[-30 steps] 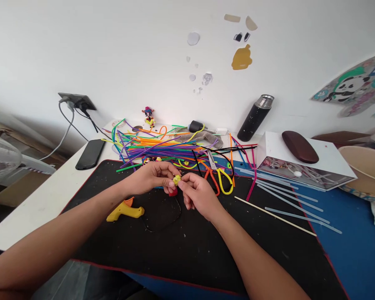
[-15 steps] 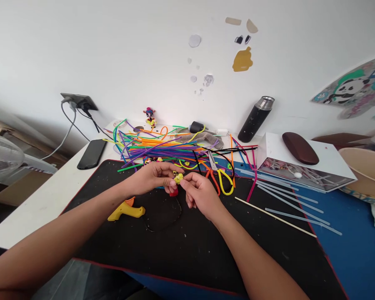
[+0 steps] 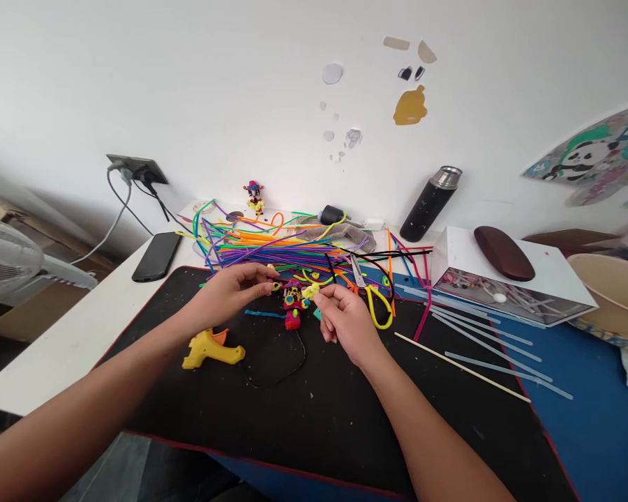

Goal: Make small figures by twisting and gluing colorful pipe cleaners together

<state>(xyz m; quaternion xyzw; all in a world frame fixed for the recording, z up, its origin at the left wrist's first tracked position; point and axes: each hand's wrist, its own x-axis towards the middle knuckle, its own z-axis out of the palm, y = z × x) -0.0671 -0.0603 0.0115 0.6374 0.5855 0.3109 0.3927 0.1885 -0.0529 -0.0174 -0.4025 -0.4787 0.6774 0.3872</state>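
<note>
A small fluffy yellow pipe-cleaner piece (image 3: 310, 291) is pinched between the thumb and fingers of my right hand (image 3: 348, 321). My left hand (image 3: 235, 291) is curled, with its thumb and forefinger at a tiny dark and yellow bit (image 3: 276, 286) too small to name. Between my hands, a colourful pipe-cleaner doll (image 3: 293, 300) in magenta, yellow and blue lies on the black mat. A short blue pipe cleaner (image 3: 264, 314) stretches out to its left. Scissors (image 3: 374, 300) with yellow and orange wrapped handles rest just beyond my right hand.
A yellow glue gun (image 3: 209, 350) with a black cord lies at left. Pipe cleaners (image 3: 272, 247) are heaped along the back, a finished doll (image 3: 254, 197) behind them. Glue sticks (image 3: 492, 335) and a thin wooden stick (image 3: 460, 366) lie at right, near a black flask (image 3: 430, 206) and white box (image 3: 549, 261).
My hands have drawn apart. The yellow piece, held between both hands before, is now in my right hand, and the doll that my hands mostly hid shows between them.
</note>
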